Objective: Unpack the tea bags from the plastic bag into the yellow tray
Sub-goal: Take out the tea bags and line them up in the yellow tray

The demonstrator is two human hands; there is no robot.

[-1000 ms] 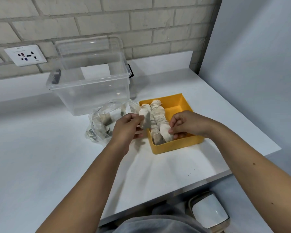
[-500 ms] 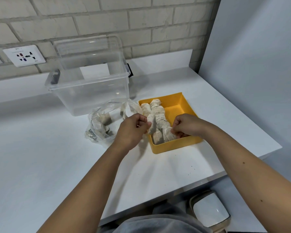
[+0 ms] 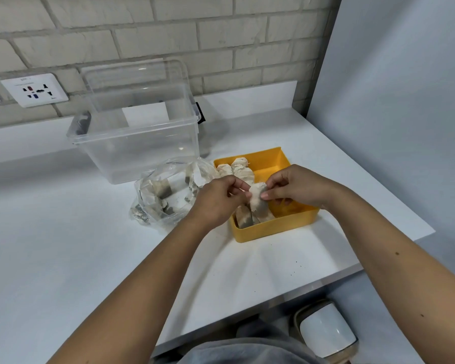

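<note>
A yellow tray (image 3: pixel 275 227) sits on the white table, with several pale tea bags (image 3: pixel 237 169) lined up along its left side. Both hands meet just above the tray's middle. My right hand (image 3: pixel 297 187) pinches a tea bag (image 3: pixel 258 202) from the right, and my left hand (image 3: pixel 217 199) pinches the same bag's left edge. To the left of the tray lies a crumpled clear plastic bag (image 3: pixel 163 195) with several tea bags still inside.
A clear plastic storage box (image 3: pixel 139 137) stands behind the bag, its lid propped up against the brick wall. A wall socket (image 3: pixel 34 90) is at the back left. A grey wall panel closes the right side. The table's front edge runs near my lap.
Both hands have risen from the tray's left row and come together, now holding one tea bag between them above the tray.
</note>
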